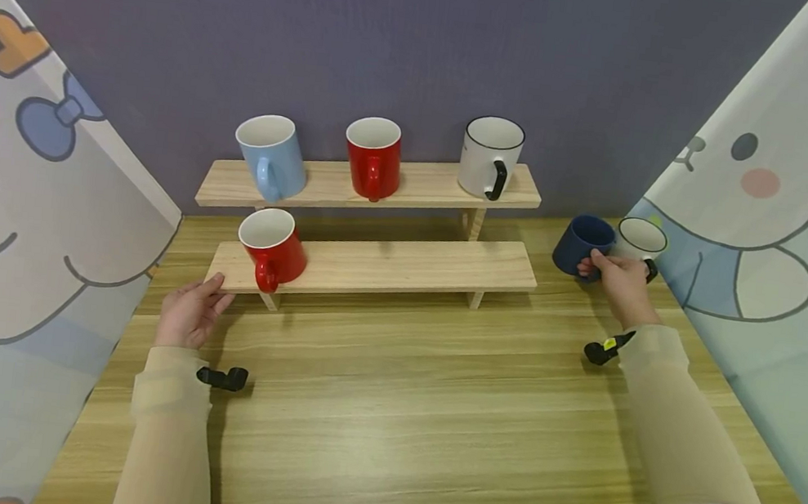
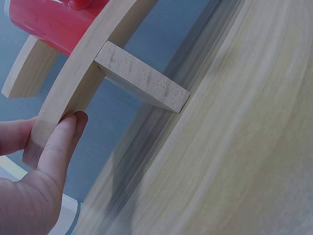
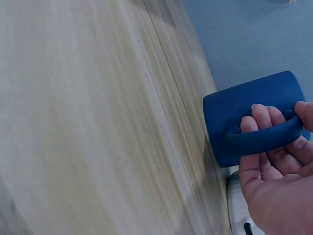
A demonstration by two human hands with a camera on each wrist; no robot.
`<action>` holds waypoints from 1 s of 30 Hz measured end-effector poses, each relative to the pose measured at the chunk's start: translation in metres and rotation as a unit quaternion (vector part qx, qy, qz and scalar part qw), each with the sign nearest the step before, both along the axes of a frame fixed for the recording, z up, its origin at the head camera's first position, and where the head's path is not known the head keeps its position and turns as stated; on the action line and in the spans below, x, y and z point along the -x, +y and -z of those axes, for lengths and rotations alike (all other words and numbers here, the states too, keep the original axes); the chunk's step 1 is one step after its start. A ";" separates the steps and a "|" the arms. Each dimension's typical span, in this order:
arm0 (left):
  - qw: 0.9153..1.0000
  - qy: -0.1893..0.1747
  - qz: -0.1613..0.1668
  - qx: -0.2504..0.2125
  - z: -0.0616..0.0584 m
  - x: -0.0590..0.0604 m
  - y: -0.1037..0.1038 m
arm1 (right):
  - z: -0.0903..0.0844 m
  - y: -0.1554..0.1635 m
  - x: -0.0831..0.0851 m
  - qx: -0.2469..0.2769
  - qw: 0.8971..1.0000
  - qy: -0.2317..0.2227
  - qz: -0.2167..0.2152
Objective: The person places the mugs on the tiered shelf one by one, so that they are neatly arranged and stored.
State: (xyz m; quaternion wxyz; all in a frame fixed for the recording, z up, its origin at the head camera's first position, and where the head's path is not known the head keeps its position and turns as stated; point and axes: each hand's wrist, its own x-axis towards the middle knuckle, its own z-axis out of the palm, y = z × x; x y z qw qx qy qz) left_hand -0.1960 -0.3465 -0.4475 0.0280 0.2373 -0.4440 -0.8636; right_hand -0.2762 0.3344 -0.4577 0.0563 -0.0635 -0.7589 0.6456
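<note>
At the right, my right hand (image 1: 618,284) holds a dark blue mug (image 1: 582,242) by its handle. In the right wrist view several fingers pass through the handle (image 3: 266,139), with the thumb over its top. A white mug (image 1: 641,236) with a dark rim stands beside the blue one, partly hidden by the hand. My left hand (image 1: 192,312) pinches the left end of the lower wooden shelf (image 1: 403,264), thumb above and fingers beneath. A red mug (image 1: 274,251) sits on that shelf near the left hand.
Behind, a higher wooden shelf (image 1: 426,184) carries a light blue mug (image 1: 275,160), a red mug (image 1: 374,158) and a white mug (image 1: 488,158) with a black handle. The shelves stand on a wood-grain table (image 1: 372,413) between cartoon-printed side panels, with a dark wall (image 1: 411,39) behind.
</note>
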 end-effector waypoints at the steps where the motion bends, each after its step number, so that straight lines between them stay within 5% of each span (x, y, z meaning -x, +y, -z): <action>1: 1.000 0.001 0.001 0.001 0.000 0.000 0.000 | 0.001 0.000 0.000 0.009 1.000 0.003 0.002; 20: 1.000 0.005 0.013 0.005 0.001 -0.002 -0.001 | 0.005 -0.009 -0.010 0.105 0.993 0.026 0.048; 30: 1.000 0.000 0.004 -0.001 -0.001 -0.001 0.000 | -0.021 -0.025 -0.027 0.167 0.981 0.093 0.035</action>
